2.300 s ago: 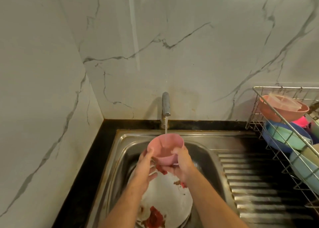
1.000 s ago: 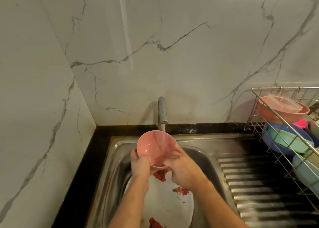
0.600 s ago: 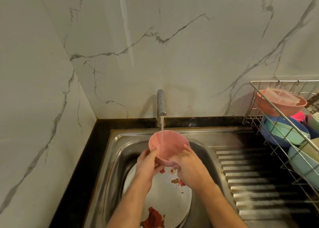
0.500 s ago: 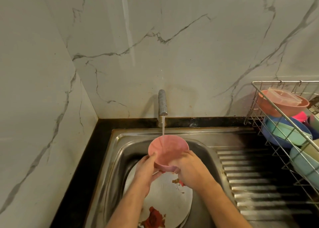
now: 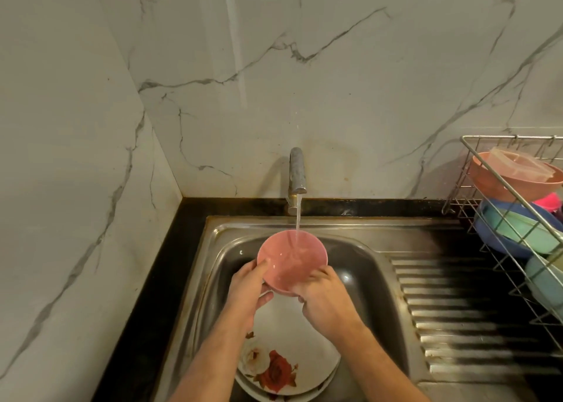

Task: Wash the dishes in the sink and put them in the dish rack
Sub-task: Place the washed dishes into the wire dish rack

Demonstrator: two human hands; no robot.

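Observation:
A pink bowl (image 5: 291, 257) is held over the steel sink (image 5: 374, 273), tilted so its inside faces me, and water from the tap (image 5: 297, 173) runs into it. My left hand (image 5: 248, 289) grips its left rim with the thumb inside. My right hand (image 5: 326, 298) holds its lower right edge, fingers curled against the bowl. Below them in the basin lie stacked white plates (image 5: 289, 362) with a red rose print. The wire dish rack (image 5: 515, 188) stands at the right.
The rack holds several bowls: a salmon one (image 5: 493, 185) with a clear lid on top, a blue one (image 5: 490, 237) with a teal one (image 5: 524, 232) inside, and a pale blue one at the frame edge. A ribbed drainboard (image 5: 457, 319) lies between sink and rack. Marble walls close the back and left.
The bowl has tipped so its inside faces me more, and my left thumb now lies inside the rim. Both hands stay on it under the running water.

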